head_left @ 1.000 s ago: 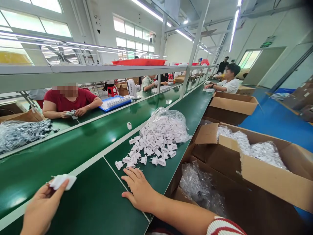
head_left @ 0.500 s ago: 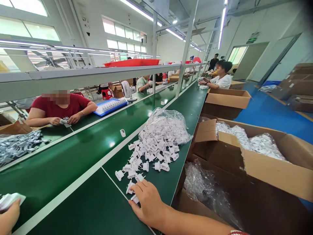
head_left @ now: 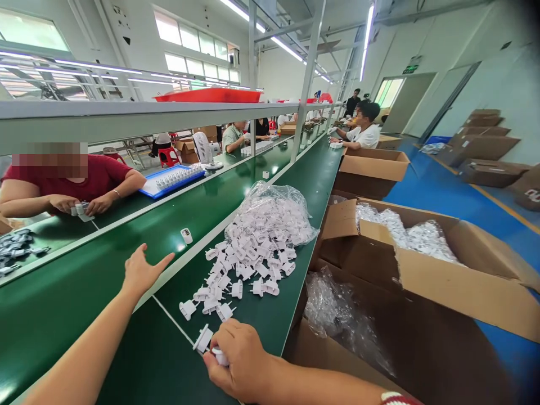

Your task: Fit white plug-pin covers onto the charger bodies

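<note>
My right hand (head_left: 236,357) is curled on a couple of white plug parts (head_left: 204,339) at the near edge of the green bench (head_left: 126,349). My left hand (head_left: 141,271) is stretched out over the moving green belt (head_left: 76,292), fingers spread and holding nothing. It reaches toward a single white plug housing (head_left: 186,235) lying on the belt, a short way short of it. A pile of white plug parts (head_left: 248,259) spills from a clear plastic bag (head_left: 274,216) just ahead of my right hand.
Open cardboard boxes (head_left: 426,281) with bagged white parts stand to my right. Across the belt a person in a red shirt (head_left: 63,183) handles a part beside a blue tray (head_left: 171,180). A metal shelf rail (head_left: 147,115) runs overhead. More workers sit farther down the line.
My left hand no longer holds the white piece and has swung forward over the belt, open. My right hand pulled back toward me and closed on plug parts. The camera turned right.
</note>
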The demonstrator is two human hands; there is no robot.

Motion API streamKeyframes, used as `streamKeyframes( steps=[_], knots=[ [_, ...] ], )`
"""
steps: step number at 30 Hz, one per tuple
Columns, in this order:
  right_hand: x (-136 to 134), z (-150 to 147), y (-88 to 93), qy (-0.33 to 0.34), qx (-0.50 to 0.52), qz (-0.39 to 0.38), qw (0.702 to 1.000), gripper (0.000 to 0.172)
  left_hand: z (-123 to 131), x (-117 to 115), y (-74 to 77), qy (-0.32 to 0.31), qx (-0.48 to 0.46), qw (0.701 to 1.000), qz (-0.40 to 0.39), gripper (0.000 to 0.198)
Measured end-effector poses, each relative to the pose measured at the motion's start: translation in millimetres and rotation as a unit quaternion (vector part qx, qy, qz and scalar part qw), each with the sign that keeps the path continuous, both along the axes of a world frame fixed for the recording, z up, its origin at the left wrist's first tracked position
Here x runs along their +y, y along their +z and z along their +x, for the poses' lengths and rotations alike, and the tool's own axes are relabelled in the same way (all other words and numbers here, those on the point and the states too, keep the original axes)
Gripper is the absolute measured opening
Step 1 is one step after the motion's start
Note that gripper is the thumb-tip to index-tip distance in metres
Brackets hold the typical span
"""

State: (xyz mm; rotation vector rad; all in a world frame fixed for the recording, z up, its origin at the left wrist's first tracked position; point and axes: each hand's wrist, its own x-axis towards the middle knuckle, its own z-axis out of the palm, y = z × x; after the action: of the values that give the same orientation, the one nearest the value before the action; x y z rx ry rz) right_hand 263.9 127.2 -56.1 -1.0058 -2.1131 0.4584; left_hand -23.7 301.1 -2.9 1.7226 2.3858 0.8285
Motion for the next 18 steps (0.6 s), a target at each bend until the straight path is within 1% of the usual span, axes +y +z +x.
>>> streamKeyframes(
  steps=[2, 3, 4, 5, 6, 7, 9, 11, 13, 14, 16, 18],
  knots=[
    [0, 2, 1.7, -0.007, -0.013, -0.032, 0.999, 0.019, 24, 30, -7.2, 0.022, -0.016, 0.999, -0.032, 0.123],
    [1, 2, 2.7, -0.009, -0.02, -0.043, 0.999, 0.021, 33, 42, -9.3, 0.037, -0.023, 0.998, -0.044, 0.13],
    [2, 3, 3.4, -0.009, -0.028, -0.05, 0.998, 0.024, 41, 52, -10.9, 0.049, -0.03, 0.997, -0.055, 0.134],
    [3, 4, 3.5, -0.005, -0.036, -0.054, 0.998, 0.027, 47, 61, -12.1, 0.057, -0.035, 0.996, -0.065, 0.133],
    [4, 4, 2.9, 0.002, -0.041, -0.057, 0.998, 0.031, 51, 68, -13.2, 0.061, -0.04, 0.995, -0.073, 0.128],
    [6, 4, 1.7, 0.012, -0.043, -0.058, 0.997, 0.034, 53, 74, -14.3, 0.061, -0.043, 0.994, -0.08, 0.117],
    [9, 3, -1.4, 0.031, -0.039, -0.05, 0.997, 0.036, 54, 80, -16.5, 0.054, -0.044, 0.994, -0.088, 0.086],
    [11, 3, -3.8, 0.043, -0.039, -0.04, 0.998, 0.033, 53, 80, -18.4, 0.049, -0.042, 0.994, -0.087, 0.058],
    [12, 3, -4.0, 0.055, -0.037, -0.038, 0.997, 0.026, 50, 73, -19.3, 0.051, -0.038, 0.995, -0.073, 0.044],
    [12, 3, -3.5, 0.061, -0.031, -0.044, 0.997, 0.024, 48, 66, -19.2, 0.052, -0.036, 0.996, -0.061, 0.042],
    [12, 4, -2.1, 0.07, -0.008, -0.06, 0.996, 0.026, 45, 47, -17.9, 0.048, -0.033, 0.998, -0.031, 0.045],
    [11, 5, -1.5, 0.067, 0.019, -0.074, 0.995, 0.029, 40, 18, -15.6, 0.037, -0.033, 0.999, -0.001, 0.051]
  ],
)
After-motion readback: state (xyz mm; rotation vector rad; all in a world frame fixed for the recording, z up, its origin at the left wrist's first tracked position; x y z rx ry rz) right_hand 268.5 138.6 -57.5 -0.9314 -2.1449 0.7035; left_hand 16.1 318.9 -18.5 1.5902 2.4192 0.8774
